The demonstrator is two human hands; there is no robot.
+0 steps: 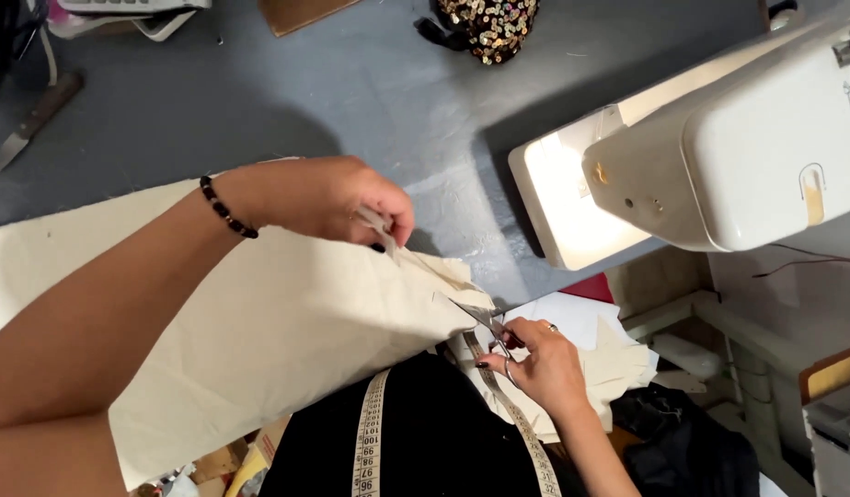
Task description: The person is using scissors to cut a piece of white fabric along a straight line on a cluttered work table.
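Note:
A large piece of cream fabric [259,322] lies over the near edge of the grey table [351,92]. My left hand [338,198], with a dark bead bracelet at the wrist, pinches a narrow strip at the fabric's right corner and lifts it. My right hand [540,364] holds small scissors [480,320], whose blades point left into the fabric's edge just below the lifted strip. A measuring tape [372,433] hangs down over my black top.
A white sewing machine [719,156] with its lamp lit stands at the right of the table. A sequinned object [489,28] sits at the far edge, a knife [29,124] at far left. Cream fabric scraps [618,354] lie below my right hand.

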